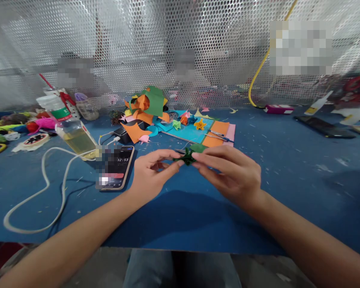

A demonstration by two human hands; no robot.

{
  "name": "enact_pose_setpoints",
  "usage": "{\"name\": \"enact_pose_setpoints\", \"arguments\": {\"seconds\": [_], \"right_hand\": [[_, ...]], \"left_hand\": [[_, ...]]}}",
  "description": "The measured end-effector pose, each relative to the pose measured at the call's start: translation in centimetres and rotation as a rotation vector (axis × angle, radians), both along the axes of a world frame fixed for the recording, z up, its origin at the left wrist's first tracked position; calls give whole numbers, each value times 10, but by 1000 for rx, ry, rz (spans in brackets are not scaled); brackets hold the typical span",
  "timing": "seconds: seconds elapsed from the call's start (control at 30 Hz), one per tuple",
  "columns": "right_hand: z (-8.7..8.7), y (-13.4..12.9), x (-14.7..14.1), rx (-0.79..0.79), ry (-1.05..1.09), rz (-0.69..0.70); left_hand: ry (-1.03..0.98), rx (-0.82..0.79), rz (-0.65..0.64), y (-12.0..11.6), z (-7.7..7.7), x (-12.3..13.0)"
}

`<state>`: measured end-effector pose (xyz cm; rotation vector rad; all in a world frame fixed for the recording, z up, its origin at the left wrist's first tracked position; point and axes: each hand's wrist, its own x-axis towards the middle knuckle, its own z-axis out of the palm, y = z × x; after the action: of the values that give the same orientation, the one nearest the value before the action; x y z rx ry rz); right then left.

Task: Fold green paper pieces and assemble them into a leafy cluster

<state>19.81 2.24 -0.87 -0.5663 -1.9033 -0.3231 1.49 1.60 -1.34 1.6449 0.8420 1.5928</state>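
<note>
A small dark green folded paper flower (188,158) is held between both hands above the blue table. My left hand (153,171) pinches its left edge between thumb and fingertips. From the other side, my right hand (235,170) grips it with closed fingertips. Just behind it lies a flat green paper piece (198,148), partly covered by my right fingers. Farther back, a yellow-orange paper flower (200,124) and a light green paper flower (177,125) rest on blue paper sheets (184,133).
Paper scraps (151,104) are piled at the back. Left of my hands lies a phone (118,168), beside a looping white cable (45,176) and a tilted bottle of yellowish liquid (75,136). A dark phone (324,127) lies far right, before a perforated metal screen (222,48).
</note>
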Motion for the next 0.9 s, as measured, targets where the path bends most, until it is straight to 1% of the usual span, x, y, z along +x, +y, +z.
{"name": "enact_pose_setpoints", "arguments": {"seconds": [0.1,0.17,0.23,0.3,0.43,0.63,0.73,0.8,0.9], "right_hand": [[-1,0,4,105,-116,-72],[1,-1,5,157,-157,-96],[2,-2,4,183,-174,-102],[3,-4,2,169,-160,-95],[3,-6,-5,50,-47,-67],[3,-10,-12,-208,146,29],[2,-10,-13,-330,243,41],[2,-10,-12,-360,274,38],[1,-9,-10,-328,230,50]], "left_hand": [[6,-5,31,0,-1,0],[-6,-21,49,1,-1,0],[-24,-36,57,1,-1,1],[-30,-47,58,1,-1,1],[-19,-44,71,0,0,2],[2,-37,46,-2,0,3],[-8,-55,28,-2,1,3],[-23,-81,29,-3,1,4],[-34,-120,30,-4,3,5]]}}
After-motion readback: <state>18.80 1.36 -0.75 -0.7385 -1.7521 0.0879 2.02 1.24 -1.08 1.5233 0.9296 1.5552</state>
